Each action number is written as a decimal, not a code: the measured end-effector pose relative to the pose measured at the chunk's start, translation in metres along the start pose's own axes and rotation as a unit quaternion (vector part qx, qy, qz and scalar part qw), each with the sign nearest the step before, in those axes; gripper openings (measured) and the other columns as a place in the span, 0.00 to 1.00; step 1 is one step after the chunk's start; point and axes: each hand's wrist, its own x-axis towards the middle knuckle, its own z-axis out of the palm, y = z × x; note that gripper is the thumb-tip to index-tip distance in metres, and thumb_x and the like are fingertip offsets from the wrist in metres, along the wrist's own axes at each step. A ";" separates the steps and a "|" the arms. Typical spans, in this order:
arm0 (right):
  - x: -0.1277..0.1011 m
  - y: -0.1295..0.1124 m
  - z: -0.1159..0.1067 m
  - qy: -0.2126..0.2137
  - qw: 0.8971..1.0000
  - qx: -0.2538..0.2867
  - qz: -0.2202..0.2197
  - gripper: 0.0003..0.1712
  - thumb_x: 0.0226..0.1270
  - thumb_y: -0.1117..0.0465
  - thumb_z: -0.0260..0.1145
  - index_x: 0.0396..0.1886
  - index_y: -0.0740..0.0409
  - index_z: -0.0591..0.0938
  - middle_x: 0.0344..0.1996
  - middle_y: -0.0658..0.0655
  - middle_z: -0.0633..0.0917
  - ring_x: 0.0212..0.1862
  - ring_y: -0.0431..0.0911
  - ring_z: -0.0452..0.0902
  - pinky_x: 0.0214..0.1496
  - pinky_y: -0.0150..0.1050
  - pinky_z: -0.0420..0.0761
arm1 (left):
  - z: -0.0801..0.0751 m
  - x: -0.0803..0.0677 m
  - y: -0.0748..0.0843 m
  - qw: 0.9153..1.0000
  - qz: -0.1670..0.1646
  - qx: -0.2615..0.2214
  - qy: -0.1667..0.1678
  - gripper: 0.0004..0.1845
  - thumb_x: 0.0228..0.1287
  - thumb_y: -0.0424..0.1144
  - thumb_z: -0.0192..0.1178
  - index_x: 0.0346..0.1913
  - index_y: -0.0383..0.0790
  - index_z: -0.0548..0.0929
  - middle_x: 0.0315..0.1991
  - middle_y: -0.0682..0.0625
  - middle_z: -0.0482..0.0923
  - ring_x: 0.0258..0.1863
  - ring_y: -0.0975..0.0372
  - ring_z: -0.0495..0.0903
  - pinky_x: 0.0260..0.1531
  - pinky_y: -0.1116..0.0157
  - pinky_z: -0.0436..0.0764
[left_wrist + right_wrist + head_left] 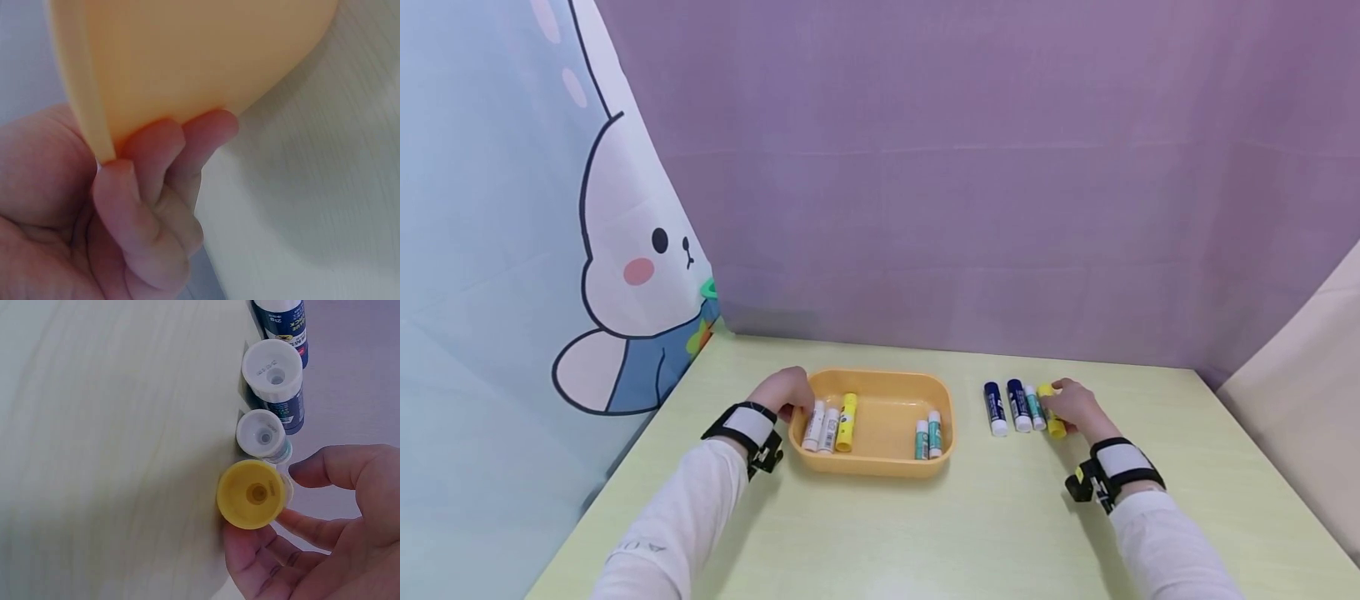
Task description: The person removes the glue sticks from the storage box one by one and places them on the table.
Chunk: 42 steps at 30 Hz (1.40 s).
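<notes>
At the left end of a light orange plastic basket (886, 417), my left hand (788, 390) grips the rim. In the left wrist view its fingers (156, 144) lie curled against the outer wall, the thumb mostly hidden behind the rim. On the table to the right, my right hand (1072, 403) holds a yellow glue stick (244, 497) lying on its side, thumb on one side and fingers on the other. Right beside that stick lies a slim white-and-teal glue stick (1034, 408), then two dark blue glue sticks with white ends (1018, 406).
Inside the basket, two white glue sticks (828, 431) and a yellow one (846, 422) lie at the left. Two small teal-and-white glue sticks (934, 435) lie at its right. A purple cloth (955, 250) hangs behind the pale table (985, 525).
</notes>
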 end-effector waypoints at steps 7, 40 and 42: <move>-0.006 -0.008 -0.005 -0.011 1.000 0.001 -0.003 0.36 0.68 0.54 0.52 0.66 0.74 0.56 0.52 0.76 0.69 0.34 0.52 0.74 0.30 0.40 0.81 | -0.001 0.001 0.000 1.000 0.001 0.000 -0.001 0.12 0.49 0.26 0.57 0.40 0.29 0.75 0.20 0.46 0.72 0.10 0.63 0.67 0.12 0.70 0.72; -0.069 -0.133 -0.027 0.065 0.979 -0.087 -0.173 0.46 0.66 0.43 0.55 0.73 0.65 0.51 0.70 0.74 0.51 0.69 0.71 0.47 0.65 0.66 0.57 | 0.000 0.005 0.001 1.000 0.008 0.000 -0.004 0.11 0.49 0.26 0.58 0.39 0.29 0.75 0.20 0.47 0.72 0.10 0.64 0.66 0.12 0.70 0.71; -0.073 -0.143 -0.025 0.069 0.978 -0.088 -0.179 0.48 0.66 0.42 0.56 0.73 0.65 0.48 0.70 0.74 0.49 0.69 0.70 0.47 0.65 0.66 0.58 | 0.000 0.004 0.002 1.000 0.008 0.000 -0.003 0.12 0.49 0.26 0.59 0.39 0.29 0.75 0.21 0.46 0.73 0.10 0.64 0.66 0.12 0.70 0.71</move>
